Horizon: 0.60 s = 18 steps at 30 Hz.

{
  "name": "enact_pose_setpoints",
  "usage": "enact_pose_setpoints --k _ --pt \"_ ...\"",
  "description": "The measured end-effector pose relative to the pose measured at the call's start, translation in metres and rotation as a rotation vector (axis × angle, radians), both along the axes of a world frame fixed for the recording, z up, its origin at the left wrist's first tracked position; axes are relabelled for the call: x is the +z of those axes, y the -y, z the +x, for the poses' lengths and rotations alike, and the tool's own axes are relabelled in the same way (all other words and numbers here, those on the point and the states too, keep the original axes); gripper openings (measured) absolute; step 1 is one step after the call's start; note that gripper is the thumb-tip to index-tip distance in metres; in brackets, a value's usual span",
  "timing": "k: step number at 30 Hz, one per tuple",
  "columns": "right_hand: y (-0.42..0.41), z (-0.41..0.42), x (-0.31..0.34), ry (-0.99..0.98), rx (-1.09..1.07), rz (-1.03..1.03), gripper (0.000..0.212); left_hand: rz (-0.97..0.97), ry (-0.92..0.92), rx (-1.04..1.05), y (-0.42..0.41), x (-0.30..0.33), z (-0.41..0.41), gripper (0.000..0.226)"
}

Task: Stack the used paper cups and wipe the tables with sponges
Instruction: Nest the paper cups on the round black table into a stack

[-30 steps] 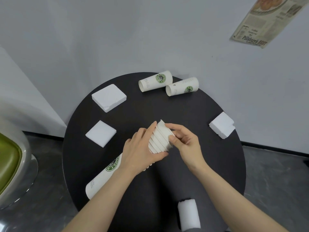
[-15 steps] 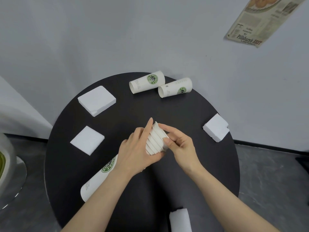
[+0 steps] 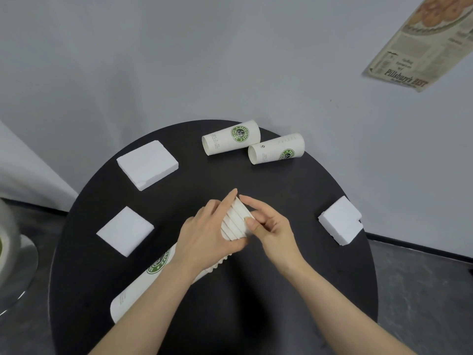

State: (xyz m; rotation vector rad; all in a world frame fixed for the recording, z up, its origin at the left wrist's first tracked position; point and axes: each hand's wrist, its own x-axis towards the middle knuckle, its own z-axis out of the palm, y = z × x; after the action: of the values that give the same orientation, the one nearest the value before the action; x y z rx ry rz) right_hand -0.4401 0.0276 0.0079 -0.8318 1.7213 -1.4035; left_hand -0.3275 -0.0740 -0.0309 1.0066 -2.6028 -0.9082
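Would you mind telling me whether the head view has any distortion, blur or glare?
Head view: wide-angle bending curves the wall-floor line; the poster at the corner looks soft; lighting is even and diffuse, no glare on the black table, and both hands look sharp.

1. Round table (image 3: 320, 278): black top, matt and smooth.
2. Stack of cups (image 3: 236, 222): white paper, matt, ridged by the nested rims.
3. Two loose cups (image 3: 231, 140), (image 3: 277, 151): white paper, green printed logo.
4. Sponges (image 3: 147, 163), (image 3: 125, 230), (image 3: 340, 224): white foam, matt, rough broken edges.
5. Chair base (image 3: 18, 267): polished metal, glossy.
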Motion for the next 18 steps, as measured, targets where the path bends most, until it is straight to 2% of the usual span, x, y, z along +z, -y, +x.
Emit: enact_pose_setpoints --k 6,10,12,14,16,18 --pt "0.008 -0.006 -0.008 -0.008 -0.004 0.016 0.040 -0.006 0.034 0.031 0.004 -0.005 -0.006 0.095" --pt "0.003 -0.005 -0.016 0.076 -0.076 0.040 0.047 0.021 0.005 0.045 0.007 0.005 -0.005 0.095" --pt "0.000 -0.004 -0.020 0.279 -0.152 0.120 0.064 0.059 -0.047 0.064 0.010 0.012 -0.005 0.094" --pt "-0.003 -0.001 -0.023 0.556 -0.129 0.198 0.077 0.111 -0.119 0.081 0.013 0.022 -0.006 0.095" --pt "-0.005 0.006 -0.023 0.722 -0.036 0.242 0.075 0.203 -0.229 0.087 0.015 0.032 -0.008 0.095" --pt "-0.001 0.016 -0.017 0.758 0.011 0.209 0.073 0.324 -0.348 0.068 0.017 0.040 -0.008 0.094"
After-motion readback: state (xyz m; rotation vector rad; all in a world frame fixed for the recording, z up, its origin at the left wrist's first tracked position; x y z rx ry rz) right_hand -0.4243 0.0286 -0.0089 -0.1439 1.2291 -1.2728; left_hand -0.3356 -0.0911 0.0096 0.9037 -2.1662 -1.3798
